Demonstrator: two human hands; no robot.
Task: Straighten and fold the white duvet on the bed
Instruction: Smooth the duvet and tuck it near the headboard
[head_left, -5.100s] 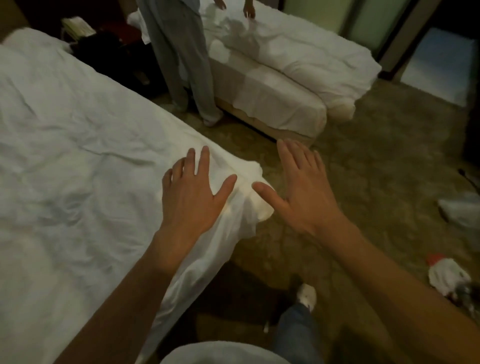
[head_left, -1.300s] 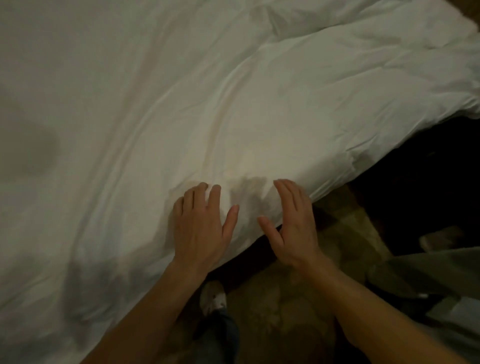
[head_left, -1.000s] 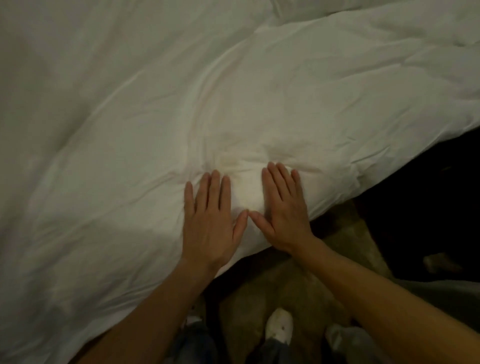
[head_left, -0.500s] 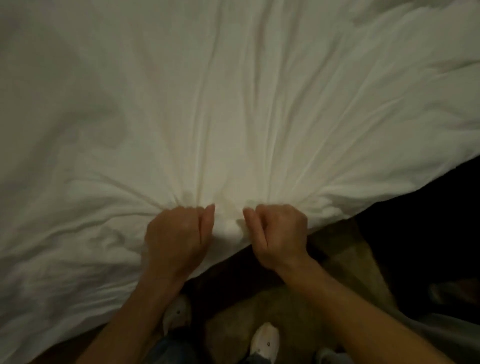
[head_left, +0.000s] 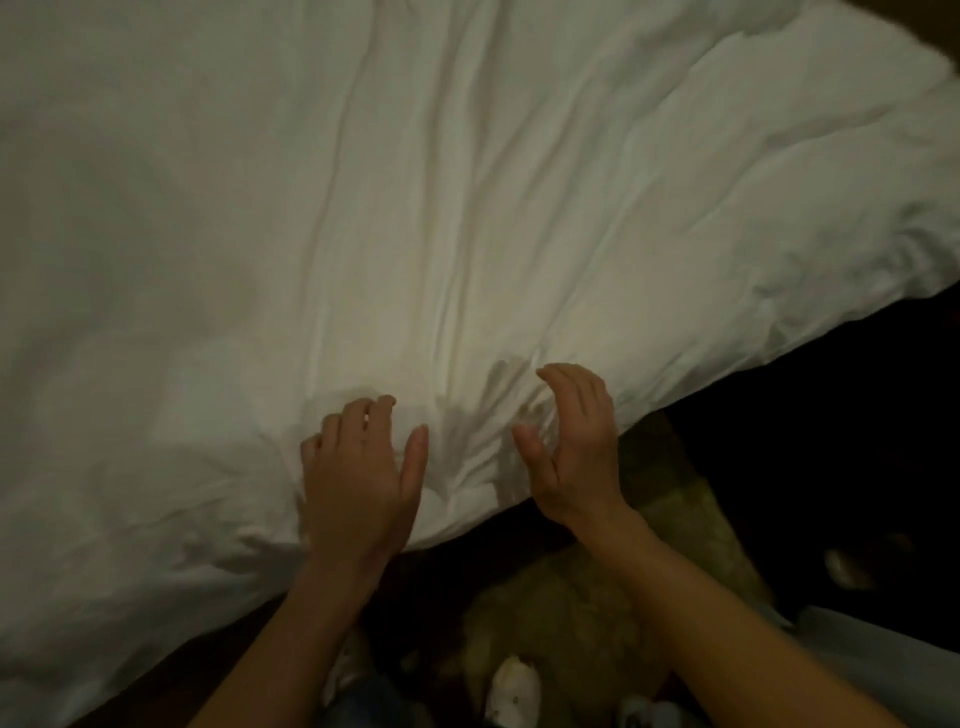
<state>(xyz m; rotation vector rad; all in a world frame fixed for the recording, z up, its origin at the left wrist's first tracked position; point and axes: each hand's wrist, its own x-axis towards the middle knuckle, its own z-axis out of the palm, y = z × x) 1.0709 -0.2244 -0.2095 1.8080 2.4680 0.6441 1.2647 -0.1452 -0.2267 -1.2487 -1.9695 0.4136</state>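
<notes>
The white duvet (head_left: 467, 208) covers the bed and fills most of the view, with long creases that run toward its near edge. My left hand (head_left: 361, 467) hovers over that edge, fingers apart and slightly curled, holding nothing. My right hand (head_left: 574, 441) is beside it to the right, open and cupped, its palm turned toward the left hand. A bunched patch of duvet lies between the two hands. Shadows of my fingers fall on the cloth.
Below the duvet's edge is dark patterned carpet (head_left: 571, 613). My white shoe (head_left: 514, 691) shows at the bottom. The floor to the right (head_left: 831, 467) is in deep shadow. A pale grey shape (head_left: 893, 660) sits at the bottom right.
Half a second ago both fists were shut on the duvet's edge, pulling it taut. Both hands have now let go and opened, and the creases have slackened.
</notes>
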